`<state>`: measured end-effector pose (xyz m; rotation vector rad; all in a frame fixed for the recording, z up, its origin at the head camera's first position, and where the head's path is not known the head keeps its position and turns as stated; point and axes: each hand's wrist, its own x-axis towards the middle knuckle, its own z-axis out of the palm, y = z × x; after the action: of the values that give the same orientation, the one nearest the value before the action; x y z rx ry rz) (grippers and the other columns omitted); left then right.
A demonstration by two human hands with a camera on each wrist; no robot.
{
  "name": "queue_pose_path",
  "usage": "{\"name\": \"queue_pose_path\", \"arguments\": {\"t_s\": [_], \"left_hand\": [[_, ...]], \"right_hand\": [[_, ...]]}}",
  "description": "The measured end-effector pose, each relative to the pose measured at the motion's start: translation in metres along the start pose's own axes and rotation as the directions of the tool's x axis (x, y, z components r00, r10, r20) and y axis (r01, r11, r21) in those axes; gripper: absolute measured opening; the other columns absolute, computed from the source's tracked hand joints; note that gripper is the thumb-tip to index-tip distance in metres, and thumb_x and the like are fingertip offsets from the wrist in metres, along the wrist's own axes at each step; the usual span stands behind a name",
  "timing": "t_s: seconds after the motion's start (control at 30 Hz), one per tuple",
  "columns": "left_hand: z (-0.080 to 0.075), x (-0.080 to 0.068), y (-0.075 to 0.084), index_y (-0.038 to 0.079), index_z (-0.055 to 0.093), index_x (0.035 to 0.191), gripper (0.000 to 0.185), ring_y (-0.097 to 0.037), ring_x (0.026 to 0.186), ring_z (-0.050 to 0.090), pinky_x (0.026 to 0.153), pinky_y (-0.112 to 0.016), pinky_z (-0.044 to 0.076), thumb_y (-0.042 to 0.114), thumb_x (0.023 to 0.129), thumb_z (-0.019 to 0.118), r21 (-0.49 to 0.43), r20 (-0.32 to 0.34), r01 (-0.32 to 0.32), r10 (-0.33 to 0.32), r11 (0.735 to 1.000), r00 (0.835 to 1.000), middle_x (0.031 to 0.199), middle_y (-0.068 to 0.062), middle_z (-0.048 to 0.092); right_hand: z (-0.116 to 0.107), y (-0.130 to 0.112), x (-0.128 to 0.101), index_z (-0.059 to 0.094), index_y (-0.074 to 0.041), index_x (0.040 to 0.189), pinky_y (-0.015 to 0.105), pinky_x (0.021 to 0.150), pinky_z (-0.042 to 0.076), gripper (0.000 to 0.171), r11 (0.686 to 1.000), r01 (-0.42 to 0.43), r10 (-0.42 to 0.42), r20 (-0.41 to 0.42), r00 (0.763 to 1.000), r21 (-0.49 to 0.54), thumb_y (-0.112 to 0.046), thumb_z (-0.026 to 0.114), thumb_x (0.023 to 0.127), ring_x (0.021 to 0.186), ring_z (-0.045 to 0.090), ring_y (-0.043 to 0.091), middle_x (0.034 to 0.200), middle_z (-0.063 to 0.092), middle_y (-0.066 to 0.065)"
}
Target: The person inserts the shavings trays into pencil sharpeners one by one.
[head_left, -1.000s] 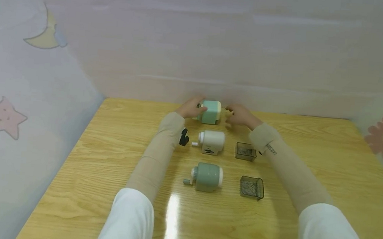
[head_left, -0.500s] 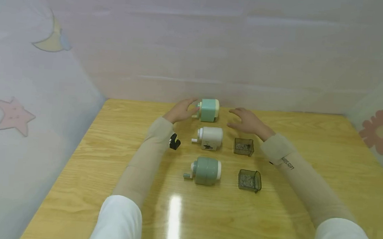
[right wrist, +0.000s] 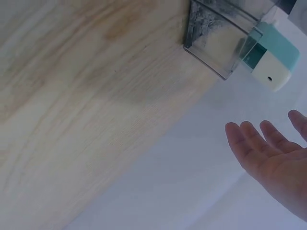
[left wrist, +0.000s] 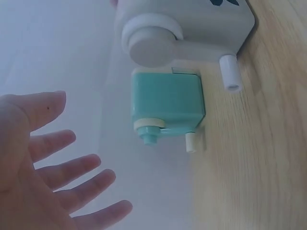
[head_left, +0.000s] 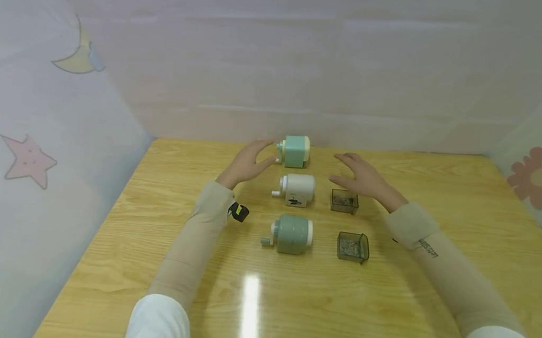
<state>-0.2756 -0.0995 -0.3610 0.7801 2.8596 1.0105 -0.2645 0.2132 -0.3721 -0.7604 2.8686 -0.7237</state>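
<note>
Head cam: my left hand point(head_left: 247, 163) & right hand point(head_left: 363, 179) let go, pull back, both wide w/ nothing in them. Mint pencil sharpener point(head_left: 294, 150) now sits alone at table point(head_left: 152, 223) back edge; I think it's placed.

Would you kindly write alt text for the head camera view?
Two open hands, left hand and right hand, hover beside a mint-green crank pencil sharpener at the back of a wooden table. Nearer stand a white sharpener, a grey-green sharpener and two clear shavings trays.

Both hands point(head_left: 247, 162) spread, empty
</note>
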Motion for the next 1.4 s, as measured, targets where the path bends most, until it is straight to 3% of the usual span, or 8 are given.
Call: {"name": "queue_pose_path", "arguments": {"t_s": [0.3,0.63,0.97,1.17,1.4], "left_hand": [[-0.001,-0.027,0.0,0.002,0.033,0.139,0.055,-0.029,0.13,0.03,0.107,-0.042,0.023,0.028,0.095,0.049,-0.026,-0.085,-0.041,0.039,0.999,0.996,0.141,-0.015,0.035],[-0.007,-0.055,0.001,0.005,0.024,0.143,0.065,-0.028,0.134,0.021,0.107,-0.046,0.02,0.033,0.092,0.053,-0.05,-0.133,-0.059,0.051,0.997,0.99,0.146,-0.015,0.025],[-0.025,-0.085,-0.004,0.011,0.024,0.144,0.069,-0.027,0.134,0.02,0.105,-0.051,0.022,0.034,0.089,0.058,-0.033,-0.142,-0.081,0.076,0.996,0.987,0.147,-0.011,0.024],[-0.032,-0.099,-0.005,0.009,0.025,0.144,0.069,-0.028,0.134,0.02,0.105,-0.053,0.021,0.033,0.089,0.059,-0.051,-0.159,-0.093,0.084,0.994,0.984,0.146,-0.013,0.025],[-0.035,-0.107,-0.007,0.006,0.031,0.141,0.06,-0.032,0.13,0.028,0.103,-0.052,0.025,0.025,0.09,0.058,-0.028,-0.187,-0.103,0.096,0.994,0.978,0.142,-0.015,0.033]], "right_hand": [[-0.001,-0.004,-0.021,0.03,-0.004,0.141,0.062,0.096,0.026,0.069,0.999,0.026,-0.024,-0.046,0.999,0.044,-0.04,0.057,0.088,0.127,0.026,0.044,0.141,0.026,0.025],[0.0,-0.003,-0.05,0.028,-0.006,0.142,0.063,0.094,0.027,0.071,0.998,0.006,-0.001,-0.08,0.997,0.066,-0.036,0.061,0.087,0.127,0.026,0.045,0.143,0.023,0.023],[0.01,-0.003,-0.078,0.019,-0.011,0.146,0.067,0.091,0.026,0.081,0.993,-0.044,0.044,-0.004,0.999,0.109,-0.04,0.063,0.084,0.128,0.018,0.049,0.147,0.01,0.024],[0.01,-0.007,-0.09,0.021,-0.005,0.144,0.067,0.09,0.028,0.081,0.994,-0.054,0.057,-0.028,0.998,0.093,-0.036,0.065,0.084,0.124,0.023,0.051,0.143,0.015,0.029],[0.013,0.001,-0.093,0.025,0.001,0.142,0.053,0.079,0.046,0.072,0.991,-0.035,0.039,-0.029,0.999,0.129,-0.03,0.062,0.088,0.106,0.049,0.044,0.129,0.039,0.031]]}}
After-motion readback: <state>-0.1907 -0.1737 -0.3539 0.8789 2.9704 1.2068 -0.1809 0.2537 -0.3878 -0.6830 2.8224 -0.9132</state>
